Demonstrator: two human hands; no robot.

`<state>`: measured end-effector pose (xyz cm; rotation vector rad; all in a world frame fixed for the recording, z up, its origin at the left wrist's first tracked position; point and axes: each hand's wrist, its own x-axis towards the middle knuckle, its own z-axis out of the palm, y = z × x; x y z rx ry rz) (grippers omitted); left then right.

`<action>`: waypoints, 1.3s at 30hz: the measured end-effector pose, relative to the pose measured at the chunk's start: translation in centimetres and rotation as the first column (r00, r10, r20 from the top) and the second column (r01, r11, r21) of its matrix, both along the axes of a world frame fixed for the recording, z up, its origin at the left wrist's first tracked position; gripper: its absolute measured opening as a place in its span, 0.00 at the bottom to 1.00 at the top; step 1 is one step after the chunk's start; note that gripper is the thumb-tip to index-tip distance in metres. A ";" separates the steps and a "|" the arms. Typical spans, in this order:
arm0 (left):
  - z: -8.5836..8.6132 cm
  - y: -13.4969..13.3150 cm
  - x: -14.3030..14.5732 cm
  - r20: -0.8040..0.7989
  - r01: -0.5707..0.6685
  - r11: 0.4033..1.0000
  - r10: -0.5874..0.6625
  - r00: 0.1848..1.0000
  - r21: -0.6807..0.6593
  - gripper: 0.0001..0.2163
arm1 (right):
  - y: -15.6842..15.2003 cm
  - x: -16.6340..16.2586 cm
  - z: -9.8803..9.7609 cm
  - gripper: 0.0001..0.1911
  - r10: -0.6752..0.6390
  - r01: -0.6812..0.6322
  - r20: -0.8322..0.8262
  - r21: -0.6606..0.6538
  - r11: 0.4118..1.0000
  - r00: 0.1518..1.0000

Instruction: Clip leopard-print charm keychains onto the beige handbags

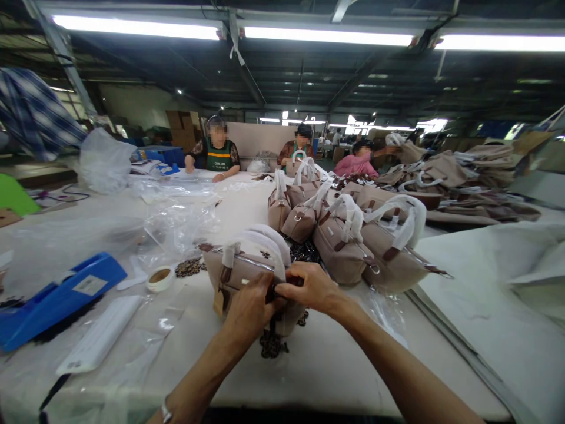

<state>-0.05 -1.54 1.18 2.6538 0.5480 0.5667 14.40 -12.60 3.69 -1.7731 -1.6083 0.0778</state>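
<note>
bracelet: a silver band (pixel 166 410) on the left wrist, nearest of all.
power strip: white, with a black cord, the strip (pixel 101 335) lying left of the taupe handbag (pixel 238 282), on the near side.
chain: a brown-black chain (pixel 271 346) bunched at the handbag's near foot.
left hand: the hand (pixel 249 309) has its fingers closed on the handbag's front, just below the zip; which part they pinch is hidden.
right hand: the hand (pixel 313 285) has thumb and forefinger closed on the handbag by its right handle base; the exact part is hidden.
handbag: upright on the white tabletop (pixel 344 377), between and behind the hands, its handles (pixel 260 235) in white wrap.
tray: a blue plastic tray (pixel 101 268) with a white label, well left of the handbag.
tape: a white roll (pixel 160 278) left of the handbag, near a chain pile (pixel 189 268).
film: crumpled clear plastic (pixel 168 227) beyond the handbag, to its left.
wrapped-handle bags: a cluster (pixel 339 250) of similar upright bags, right of the handbag and beyond it.
bag heap: limp taupe bags (pixel 477 168) piled far right of the handbag.
co-workers: three people, in a green apron (pixel 218 158), a brown top (pixel 286 150) and a pink top (pixel 353 165), across the table beyond the handbag.
</note>
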 end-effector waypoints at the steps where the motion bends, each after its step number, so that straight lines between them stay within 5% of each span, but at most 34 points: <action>1: 0.0 -0.2 0.0 0.003 -0.023 1.000 0.023 1.000 0.014 0.06 | 0.2 -0.1 0.0 0.13 -0.034 0.034 -0.024 0.006 0.999 0.999; 15: -0.2 -2.6 1.2 0.069 -0.221 0.973 0.217 0.974 0.064 0.11 | 0.9 -0.2 -0.8 0.16 -0.158 0.159 -0.245 -0.015 0.987 0.956; 22: -0.7 -2.2 0.8 0.145 -0.187 0.982 0.181 0.973 0.033 0.11 | 1.1 0.2 -0.8 0.12 -0.111 0.066 -0.463 -0.111 0.992 0.879; 29: 0.3 -1.2 0.4 0.158 -0.084 0.995 0.093 0.983 -0.060 0.09 | 1.4 0.4 -1.2 0.11 -0.123 0.077 -0.513 -0.111 0.991 0.849; 33: 0.2 -1.1 0.6 0.198 -0.151 0.982 0.172 0.965 -0.113 0.09 | 1.5 0.1 -1.0 0.12 -0.136 0.098 -0.450 -0.108 0.989 0.882; 39: 0.4 -0.6 0.6 0.166 -0.121 0.952 0.172 0.971 -0.280 0.08 | 0.4 -0.4 0.1 0.03 0.028 -0.031 -0.045 -0.060 0.998 0.999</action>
